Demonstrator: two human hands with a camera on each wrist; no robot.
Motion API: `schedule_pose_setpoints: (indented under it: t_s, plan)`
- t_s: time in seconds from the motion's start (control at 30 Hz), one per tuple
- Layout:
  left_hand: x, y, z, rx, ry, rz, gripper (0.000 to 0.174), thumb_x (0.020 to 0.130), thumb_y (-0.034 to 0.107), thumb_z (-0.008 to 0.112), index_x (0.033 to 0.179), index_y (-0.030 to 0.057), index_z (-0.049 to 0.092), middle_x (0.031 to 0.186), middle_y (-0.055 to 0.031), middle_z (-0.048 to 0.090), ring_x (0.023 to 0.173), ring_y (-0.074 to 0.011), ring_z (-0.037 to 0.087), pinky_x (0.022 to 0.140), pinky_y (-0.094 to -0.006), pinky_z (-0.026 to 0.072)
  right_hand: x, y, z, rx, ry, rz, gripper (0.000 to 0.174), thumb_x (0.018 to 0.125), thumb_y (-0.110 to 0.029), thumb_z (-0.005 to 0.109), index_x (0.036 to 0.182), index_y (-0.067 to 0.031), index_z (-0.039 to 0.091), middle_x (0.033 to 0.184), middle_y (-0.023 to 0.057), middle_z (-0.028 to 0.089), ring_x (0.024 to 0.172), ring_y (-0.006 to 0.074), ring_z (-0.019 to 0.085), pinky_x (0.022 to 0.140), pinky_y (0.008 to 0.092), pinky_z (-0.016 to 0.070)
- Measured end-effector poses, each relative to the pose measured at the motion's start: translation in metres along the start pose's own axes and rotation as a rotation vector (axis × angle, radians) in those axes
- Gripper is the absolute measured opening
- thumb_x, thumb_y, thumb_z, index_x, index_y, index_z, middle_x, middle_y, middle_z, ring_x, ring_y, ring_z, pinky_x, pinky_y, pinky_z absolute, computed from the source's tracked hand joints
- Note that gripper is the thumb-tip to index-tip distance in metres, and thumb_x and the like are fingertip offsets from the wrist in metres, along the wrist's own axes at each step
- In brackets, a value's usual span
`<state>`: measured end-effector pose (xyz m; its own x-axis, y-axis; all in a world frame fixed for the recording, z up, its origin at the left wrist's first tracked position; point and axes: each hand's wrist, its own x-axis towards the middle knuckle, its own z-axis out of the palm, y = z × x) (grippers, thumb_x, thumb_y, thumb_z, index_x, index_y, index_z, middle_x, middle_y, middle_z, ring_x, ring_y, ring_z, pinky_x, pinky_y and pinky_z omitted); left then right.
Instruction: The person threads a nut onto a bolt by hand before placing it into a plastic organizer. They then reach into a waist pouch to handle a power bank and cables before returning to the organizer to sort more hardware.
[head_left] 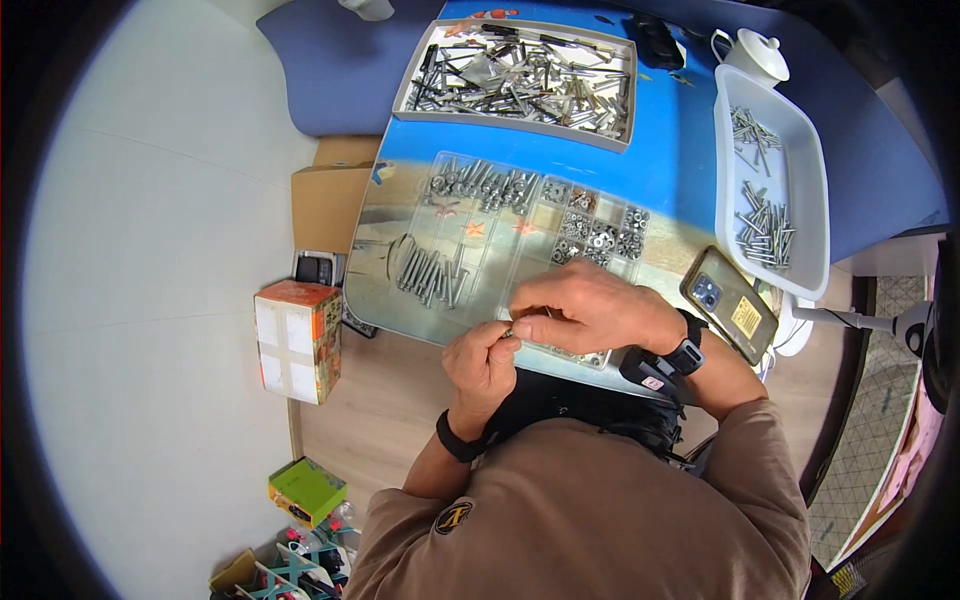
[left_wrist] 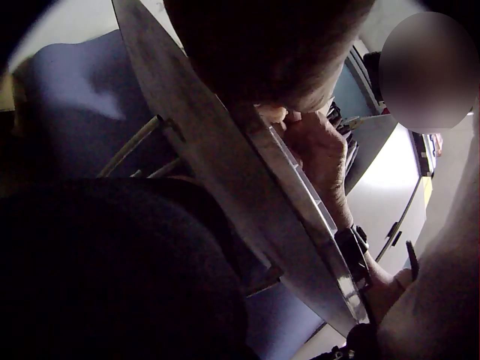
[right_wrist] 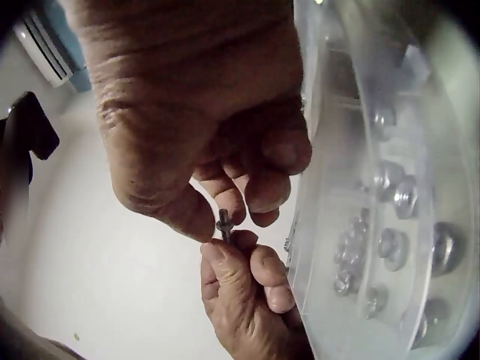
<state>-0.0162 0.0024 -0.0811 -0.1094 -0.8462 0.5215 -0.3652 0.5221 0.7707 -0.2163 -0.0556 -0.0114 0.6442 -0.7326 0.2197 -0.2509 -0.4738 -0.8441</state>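
In the right wrist view, a small bolt (right_wrist: 226,235) stands up from the fingertips of my left hand (right_wrist: 251,300), which pinch its lower part. A nut (right_wrist: 224,223) sits on the threaded end. The thumb and forefinger of my right hand (right_wrist: 187,142) close on the nut from either side. From the head, the left hand (head_left: 482,370) and right hand (head_left: 585,308) meet at the table's near edge, by a clear compartment box (head_left: 500,255). This box holds bolts (head_left: 430,275) at left and nuts and washers (head_left: 600,238) at right.
A cardboard tray (head_left: 515,125) full of mixed fasteners lies at the back. On the right stand a white tub (head_left: 775,170) with screws, a white teapot (head_left: 757,58) and a phone (head_left: 730,305). A black case (head_left: 650,370) lies under the right wrist.
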Motion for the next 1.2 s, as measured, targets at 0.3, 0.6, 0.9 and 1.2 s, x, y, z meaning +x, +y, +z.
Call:
schedule_pose_setpoints:
  t_s: [0.3,0.6,0.9,1.2]
  plan:
    - [0.002,0.002,0.0,-0.009,0.004,-0.003,0.014,0.096,0.018,0.066,0.1,0.0055,0.062,0.068,-0.0073,0.064,0.057,-0.0238,0.063,0.053,-0.0331,0.0475,0.0,0.003,0.004,-0.101,-0.041,-0.005,0.019,0.094,-0.024,0.068,0.087,-0.0061,0.064,0.064,0.0133,0.057,0.057,0.0344,0.058,0.053,0.0433,0.0431]
    - [0.001,0.001,0.001,-0.023,0.018,0.0,0.012,0.094,0.016,0.066,0.099,0.0053,0.062,0.067,-0.0086,0.063,0.056,-0.0242,0.063,0.053,-0.0326,0.0478,0.003,-0.008,-0.003,0.163,0.002,0.065,0.023,0.092,-0.026,0.065,0.082,-0.0058,0.063,0.062,0.0175,0.057,0.06,0.0382,0.06,0.055,0.0454,0.0438]
    - [0.001,0.0,0.0,-0.017,0.008,0.019,0.012,0.091,0.014,0.069,0.098,0.0053,0.063,0.069,-0.0107,0.063,0.056,-0.026,0.062,0.053,-0.034,0.0475,0.004,-0.004,0.004,-0.102,-0.051,0.05,0.028,0.094,-0.027,0.062,0.077,-0.0058,0.064,0.064,0.0174,0.06,0.06,0.0376,0.061,0.054,0.0458,0.0453]
    - [0.0,-0.001,0.0,-0.029,0.006,-0.006,0.012,0.091,0.013,0.069,0.098,0.0047,0.062,0.069,-0.0108,0.062,0.056,-0.0277,0.061,0.052,-0.0348,0.0467,0.001,0.003,0.002,0.148,0.008,-0.018,0.015,0.09,-0.016,0.071,0.087,-0.0048,0.062,0.071,0.0096,0.059,0.056,0.0302,0.056,0.05,0.0426,0.0397]
